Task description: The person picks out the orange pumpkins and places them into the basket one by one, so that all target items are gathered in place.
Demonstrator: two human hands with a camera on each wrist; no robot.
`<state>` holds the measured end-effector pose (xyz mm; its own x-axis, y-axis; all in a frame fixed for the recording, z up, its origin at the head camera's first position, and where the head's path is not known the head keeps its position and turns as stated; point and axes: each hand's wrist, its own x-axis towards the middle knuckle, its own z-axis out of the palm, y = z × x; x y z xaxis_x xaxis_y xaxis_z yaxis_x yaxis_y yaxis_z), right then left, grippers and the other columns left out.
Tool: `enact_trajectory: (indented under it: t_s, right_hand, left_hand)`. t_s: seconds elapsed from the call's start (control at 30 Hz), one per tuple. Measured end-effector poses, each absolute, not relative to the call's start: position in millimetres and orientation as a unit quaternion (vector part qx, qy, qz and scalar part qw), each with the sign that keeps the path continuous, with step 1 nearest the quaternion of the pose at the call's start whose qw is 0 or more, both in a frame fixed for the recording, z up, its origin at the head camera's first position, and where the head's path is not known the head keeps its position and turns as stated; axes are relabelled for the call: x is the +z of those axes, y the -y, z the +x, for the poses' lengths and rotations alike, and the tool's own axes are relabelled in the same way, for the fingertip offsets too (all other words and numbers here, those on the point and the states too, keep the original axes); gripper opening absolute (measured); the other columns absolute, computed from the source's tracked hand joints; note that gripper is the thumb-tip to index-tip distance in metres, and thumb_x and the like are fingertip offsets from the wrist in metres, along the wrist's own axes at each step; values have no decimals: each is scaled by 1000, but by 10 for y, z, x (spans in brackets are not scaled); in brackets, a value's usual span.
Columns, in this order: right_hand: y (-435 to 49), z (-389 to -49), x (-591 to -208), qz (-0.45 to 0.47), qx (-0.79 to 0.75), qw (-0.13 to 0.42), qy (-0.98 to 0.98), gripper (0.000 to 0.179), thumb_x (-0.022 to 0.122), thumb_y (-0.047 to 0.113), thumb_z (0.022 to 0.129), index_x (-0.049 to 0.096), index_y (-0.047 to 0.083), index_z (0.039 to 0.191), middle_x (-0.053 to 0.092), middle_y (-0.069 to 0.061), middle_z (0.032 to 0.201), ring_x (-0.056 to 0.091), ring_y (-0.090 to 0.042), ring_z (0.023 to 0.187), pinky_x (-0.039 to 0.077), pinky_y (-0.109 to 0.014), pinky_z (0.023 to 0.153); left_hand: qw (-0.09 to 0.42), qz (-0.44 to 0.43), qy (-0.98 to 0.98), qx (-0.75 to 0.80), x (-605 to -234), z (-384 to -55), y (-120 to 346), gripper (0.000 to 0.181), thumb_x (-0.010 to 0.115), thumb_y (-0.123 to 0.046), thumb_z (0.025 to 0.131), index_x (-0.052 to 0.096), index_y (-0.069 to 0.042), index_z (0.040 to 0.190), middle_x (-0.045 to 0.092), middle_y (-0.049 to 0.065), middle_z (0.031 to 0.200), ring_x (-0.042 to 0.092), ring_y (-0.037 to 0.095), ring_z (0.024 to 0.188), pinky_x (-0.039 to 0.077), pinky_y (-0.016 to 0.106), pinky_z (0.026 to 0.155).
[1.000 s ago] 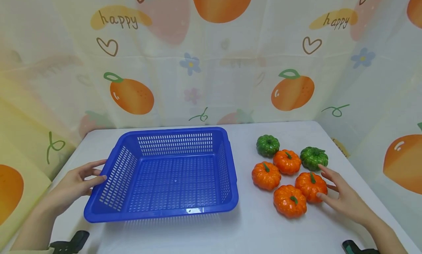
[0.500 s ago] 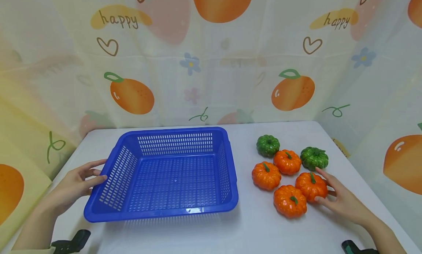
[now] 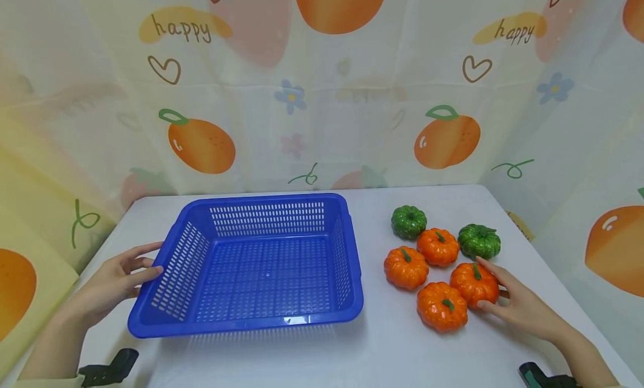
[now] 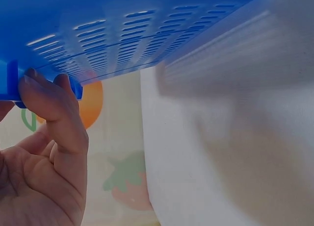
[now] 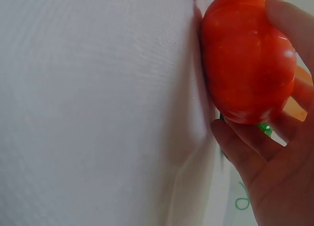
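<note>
A blue plastic basket (image 3: 266,276) with slotted walls stands on the left half of the white table. My left hand (image 3: 113,276) grips its left rim; in the left wrist view, the fingers (image 4: 54,103) curl up around the rim. To the right lies a group of small pumpkins. My right hand (image 3: 523,301) is around the right side of the rightmost orange pumpkin (image 3: 474,285), with thumb and index finger against it. In the right wrist view that pumpkin (image 5: 250,59) rests on the table between the thumb and the fingers.
Close by are other orange pumpkins, one in front (image 3: 441,308), one to the left (image 3: 406,269) and one behind (image 3: 438,247). Two green pumpkins, a left one (image 3: 408,222) and a right one (image 3: 479,241), lie at the back. A patterned curtain (image 3: 322,131) hangs behind the table (image 3: 372,354).
My right hand has shifted slightly left, its index finger moving from beside the right green pumpkin onto the orange pumpkin. The left hand and the basket have stayed put.
</note>
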<state>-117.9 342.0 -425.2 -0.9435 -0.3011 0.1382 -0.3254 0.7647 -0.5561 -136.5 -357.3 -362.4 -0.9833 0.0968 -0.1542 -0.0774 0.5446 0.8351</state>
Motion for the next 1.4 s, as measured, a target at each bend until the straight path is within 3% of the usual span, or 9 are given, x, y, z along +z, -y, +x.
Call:
enact_trajectory:
  t_s: [0.17,0.27,0.47,0.6,0.77,1.0,1.2,1.4]
  right_hand:
    - [-3430,-1191,-4256,167,291,22,942,77,73,24,78,32,5,141,39,-22,135,40,-10,115,51,-30,78]
    - [-3443,-1199,-4262,164,289,24,943,77,74,24,77,34,6,140,41,-20,134,38,0,112,48,-20,77]
    - [-3438,-1206,-4257,156,294,20,943,76,75,25,77,35,5,139,42,-20,132,35,9,108,50,-23,76]
    - [-3434,-1207,-4261,154,301,24,941,77,75,24,76,36,4,139,43,-20,131,30,18,105,47,-16,75]
    - [-3436,-1207,-4240,147,294,34,944,78,76,25,75,36,4,138,43,-21,130,31,17,104,48,-16,73]
    - [-3452,-1227,-4189,134,286,33,948,80,77,27,74,35,4,138,43,-20,130,38,7,105,46,-14,72]
    - [-3458,-1252,-4136,155,292,47,943,78,78,21,73,37,4,138,44,-20,128,29,20,102,47,-13,71]
    - [-3438,-1285,-4065,166,284,63,942,78,78,21,73,38,4,137,46,-18,125,29,20,101,46,-12,71]
  left_hand:
    - [94,5,-871,482,-3617,-1364,3570,62,56,-21,93,24,-3,143,54,-2,91,59,9,76,53,30,66]
    - [93,7,-868,487,-3614,-1363,3565,61,55,-21,93,25,-4,143,53,-3,91,59,10,75,53,30,65]
    - [98,7,-862,498,-3616,-1364,3568,59,55,-20,93,26,-7,143,53,-3,89,59,10,74,52,30,64]
    - [97,7,-858,504,-3623,-1363,3575,57,55,-19,93,27,-9,142,53,-3,89,59,10,74,53,31,64]
    - [99,6,-855,508,-3633,-1358,3580,57,55,-19,93,28,-10,142,53,-3,89,59,10,75,53,31,65]
    - [108,-2,-852,513,-3634,-1365,3574,59,55,-20,93,25,-8,143,53,-3,90,60,11,75,53,32,66]
    - [109,-4,-851,514,-3626,-1369,3573,60,55,-21,93,25,-8,143,52,-2,89,59,11,75,53,32,66]
    - [112,-5,-849,517,-3636,-1361,3585,58,54,-20,93,25,-10,143,53,-2,88,59,11,76,53,32,67]
